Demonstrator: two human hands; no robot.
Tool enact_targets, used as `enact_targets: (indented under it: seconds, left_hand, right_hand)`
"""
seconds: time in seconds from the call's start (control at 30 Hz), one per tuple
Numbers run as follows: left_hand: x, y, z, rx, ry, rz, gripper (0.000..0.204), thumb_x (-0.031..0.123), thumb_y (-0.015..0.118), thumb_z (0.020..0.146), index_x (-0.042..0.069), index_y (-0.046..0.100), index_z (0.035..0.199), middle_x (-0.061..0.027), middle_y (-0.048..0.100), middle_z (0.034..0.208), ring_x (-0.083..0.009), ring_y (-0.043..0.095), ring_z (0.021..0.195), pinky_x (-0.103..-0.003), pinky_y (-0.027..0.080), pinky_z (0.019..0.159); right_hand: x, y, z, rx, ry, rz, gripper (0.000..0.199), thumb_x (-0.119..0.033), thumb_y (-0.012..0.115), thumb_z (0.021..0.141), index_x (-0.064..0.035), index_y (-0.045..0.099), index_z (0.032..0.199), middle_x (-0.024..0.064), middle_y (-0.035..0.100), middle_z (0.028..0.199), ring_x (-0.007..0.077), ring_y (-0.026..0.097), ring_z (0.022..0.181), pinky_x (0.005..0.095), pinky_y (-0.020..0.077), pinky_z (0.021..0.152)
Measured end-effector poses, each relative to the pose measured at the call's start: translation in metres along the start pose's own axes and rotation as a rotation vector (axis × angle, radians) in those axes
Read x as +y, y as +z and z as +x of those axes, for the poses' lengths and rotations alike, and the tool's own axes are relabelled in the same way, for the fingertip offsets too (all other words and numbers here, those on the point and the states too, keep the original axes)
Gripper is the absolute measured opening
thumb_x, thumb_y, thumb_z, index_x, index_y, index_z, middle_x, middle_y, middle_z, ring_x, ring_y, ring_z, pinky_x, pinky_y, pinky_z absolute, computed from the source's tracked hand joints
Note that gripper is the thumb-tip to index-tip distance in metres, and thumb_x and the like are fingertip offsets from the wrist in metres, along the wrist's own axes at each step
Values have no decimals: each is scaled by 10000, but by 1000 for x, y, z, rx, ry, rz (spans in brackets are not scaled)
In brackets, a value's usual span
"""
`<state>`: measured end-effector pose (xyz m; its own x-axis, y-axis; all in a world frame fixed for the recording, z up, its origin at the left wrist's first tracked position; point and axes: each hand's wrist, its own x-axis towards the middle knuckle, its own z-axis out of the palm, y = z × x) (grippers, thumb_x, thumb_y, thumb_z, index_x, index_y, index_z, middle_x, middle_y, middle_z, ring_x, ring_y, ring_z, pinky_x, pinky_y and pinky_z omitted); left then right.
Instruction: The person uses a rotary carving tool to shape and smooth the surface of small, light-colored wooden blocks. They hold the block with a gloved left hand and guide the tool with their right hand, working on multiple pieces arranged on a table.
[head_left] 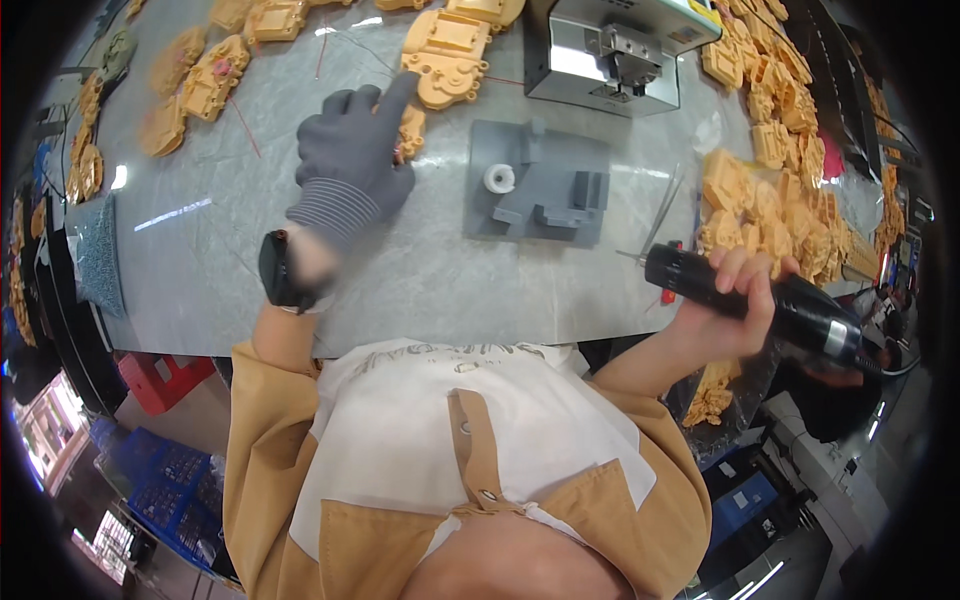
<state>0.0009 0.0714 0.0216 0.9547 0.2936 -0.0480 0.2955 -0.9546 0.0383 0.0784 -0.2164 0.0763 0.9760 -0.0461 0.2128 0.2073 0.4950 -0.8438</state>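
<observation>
My left hand (355, 150) wears a grey knit glove and reaches over the grey table (420, 280). Its fingers rest on a small orange plastic part (411, 132), just below a larger orange housing (446, 60). A black watch sits on that wrist. My right hand (738, 300), bare, grips a black electric screwdriver (770, 300) whose bit points left, held at the table's right front edge. Between the hands lies a grey fixture block (545, 185) with a small white ring (499, 178) on it.
A grey machine with a metal head (615, 50) stands at the back. A heap of orange plastic housings (770, 170) fills the right side; more orange parts (200, 75) lie at the back left. Thin metal rods (662, 208) lie by the fixture. Blue crates (160, 480) sit on the floor.
</observation>
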Motion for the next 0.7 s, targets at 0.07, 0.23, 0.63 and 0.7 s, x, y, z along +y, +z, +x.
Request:
enact_targets:
  seconds: [0.07,0.23,0.63,0.7]
  left_hand:
    - [-4,0,2,-39,-15,-15,687,254,674,656,188,396,1281,-70,526,1092,-237,505,1044,-370,471,795]
    - [-14,4,-10,16,-34,48,735,426,699,616,175,445,1258,-104,530,1094,-256,528,996,-353,462,812]
    - [32,-24,-49,321,81,-1347,881,163,837,572,29,286,1246,-161,417,1232,-212,442,1129,-354,389,934]
    - [65,-19,-27,394,314,-1450,883,171,845,577,46,260,1226,-187,344,1297,-230,374,1201,-354,336,990]
  right_hand:
    - [3,-4,1,5,22,20,429,-66,505,739,-63,399,1155,7,354,587,145,409,524,337,369,632]
    - [6,-10,-1,8,18,41,439,-77,507,743,-63,389,1165,6,365,597,145,411,523,339,375,628]
    - [-1,-30,-10,69,-29,39,424,-80,509,741,-69,391,1148,7,378,605,147,422,534,335,377,636]
    - [-1,-26,-8,64,-29,58,430,-74,507,738,-72,389,1151,7,381,601,148,423,535,335,378,638]
